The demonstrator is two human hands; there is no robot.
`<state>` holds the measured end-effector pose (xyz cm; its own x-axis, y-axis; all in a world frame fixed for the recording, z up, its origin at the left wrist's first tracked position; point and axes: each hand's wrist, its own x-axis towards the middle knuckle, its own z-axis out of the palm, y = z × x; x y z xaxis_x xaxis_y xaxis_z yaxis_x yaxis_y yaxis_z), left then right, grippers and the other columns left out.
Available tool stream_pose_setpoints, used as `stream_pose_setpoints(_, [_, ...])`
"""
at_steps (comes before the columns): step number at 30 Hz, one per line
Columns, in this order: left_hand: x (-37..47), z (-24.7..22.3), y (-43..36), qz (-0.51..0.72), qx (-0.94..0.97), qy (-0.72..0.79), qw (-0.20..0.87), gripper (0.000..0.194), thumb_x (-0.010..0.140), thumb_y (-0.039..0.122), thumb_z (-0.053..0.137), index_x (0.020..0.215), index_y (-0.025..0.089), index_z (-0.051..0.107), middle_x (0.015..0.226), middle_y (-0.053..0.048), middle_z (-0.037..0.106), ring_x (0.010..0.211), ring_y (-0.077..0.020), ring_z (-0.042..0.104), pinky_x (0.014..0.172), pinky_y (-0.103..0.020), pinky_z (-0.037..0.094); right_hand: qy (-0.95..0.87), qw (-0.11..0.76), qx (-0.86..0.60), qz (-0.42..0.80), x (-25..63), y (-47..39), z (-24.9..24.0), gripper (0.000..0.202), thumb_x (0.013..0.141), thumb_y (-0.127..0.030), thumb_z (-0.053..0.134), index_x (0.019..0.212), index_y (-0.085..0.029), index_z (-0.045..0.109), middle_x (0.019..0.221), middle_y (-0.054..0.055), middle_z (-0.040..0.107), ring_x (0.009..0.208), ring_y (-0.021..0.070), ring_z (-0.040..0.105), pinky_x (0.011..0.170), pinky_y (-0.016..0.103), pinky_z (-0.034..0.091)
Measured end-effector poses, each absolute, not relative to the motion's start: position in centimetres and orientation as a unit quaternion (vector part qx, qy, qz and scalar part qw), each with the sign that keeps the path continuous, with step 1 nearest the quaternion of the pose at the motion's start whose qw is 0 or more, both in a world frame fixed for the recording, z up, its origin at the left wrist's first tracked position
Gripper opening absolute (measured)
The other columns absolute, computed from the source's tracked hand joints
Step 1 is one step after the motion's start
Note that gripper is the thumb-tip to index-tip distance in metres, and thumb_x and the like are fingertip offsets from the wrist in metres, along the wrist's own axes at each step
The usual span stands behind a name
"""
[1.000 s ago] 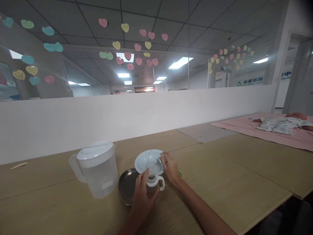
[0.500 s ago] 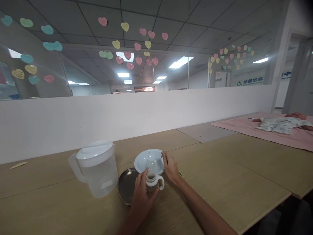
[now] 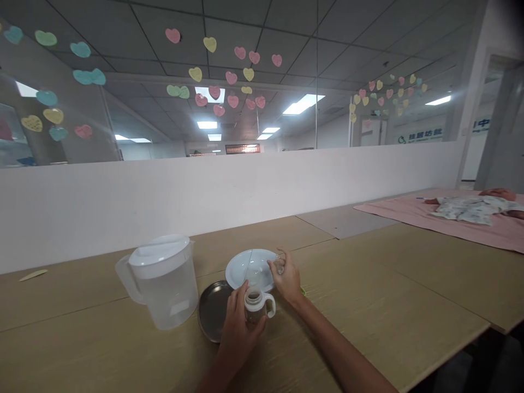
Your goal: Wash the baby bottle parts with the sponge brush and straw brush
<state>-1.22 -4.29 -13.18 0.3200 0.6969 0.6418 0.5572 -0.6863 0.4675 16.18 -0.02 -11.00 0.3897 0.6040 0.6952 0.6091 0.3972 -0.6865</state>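
Lidded clear pitcher (image 3: 172,295) at left, on the wooden table (image 3: 388,305). Dark metal tray (image 3: 210,312) beside it. Left hand (image 3: 240,322) wraps an open-mouthed bottle (image 3: 254,310), upright, white handle to the right, just in front of the white bowl (image 3: 234,268). Right hand (image 3: 289,281), at the bowl's right rim, pinches a small clear piece (image 3: 280,269), details unclear. Farther right, pink cloth (image 3: 401,212).

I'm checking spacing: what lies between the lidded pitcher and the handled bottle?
The head view shows a shallow metal dish, then the left hand.
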Motion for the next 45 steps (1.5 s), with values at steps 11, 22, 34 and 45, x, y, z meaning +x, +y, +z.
stream_pose_setpoints(11, [-1.3,-13.2,-4.3,0.428,0.814,0.386,0.078,0.063,0.077,0.03,0.054,0.133,0.02,0.027,0.125,-0.013,0.043,0.113,-0.0257,0.043,0.088,-0.04,0.042,-0.544,0.593,-0.591,-0.054,16.2,0.0,-11.4,0.04,0.073,-0.055,0.055,0.089,-0.018,0.053,0.067,0.001,0.062,0.057,0.0152,0.057,0.053,0.023,0.037])
stream_pose_setpoints(22, [-1.3,-13.3,-4.3,0.419,0.815,0.39,0.091,0.063,0.078,0.029,0.054,0.133,0.021,0.025,0.126,-0.012,0.04,0.115,-0.0248,0.04,0.091,-0.039,0.04,-0.647,0.498,-0.545,-0.189,16.6,0.4,-11.7,0.032,0.085,-0.042,0.048,0.067,-0.02,0.063,0.071,0.003,0.062,0.07,0.0153,0.055,0.065,0.025,0.037])
stream_pose_setpoints(34, [-1.3,-13.3,-4.3,0.428,0.811,0.388,0.085,0.065,0.075,0.027,0.055,0.133,0.023,0.027,0.126,-0.011,0.042,0.11,-0.0249,0.045,0.087,-0.039,0.043,-0.611,0.493,-0.61,-0.108,17.2,1.2,-12.6,0.021,0.085,-0.023,0.034,0.081,-0.017,0.054,0.082,0.007,0.056,0.079,0.0181,0.051,0.071,0.028,0.035])
stream_pose_setpoints(45, [-1.3,-13.2,-4.4,0.43,0.811,0.389,0.081,0.064,0.076,0.029,0.055,0.134,0.023,0.027,0.126,-0.011,0.042,0.114,-0.0247,0.042,0.089,-0.039,0.041,-0.605,0.459,-0.642,-0.103,17.0,1.5,-12.9,0.027,0.069,-0.018,0.046,0.096,-0.014,0.047,0.096,0.012,0.056,0.091,0.0231,0.049,0.08,0.033,0.031])
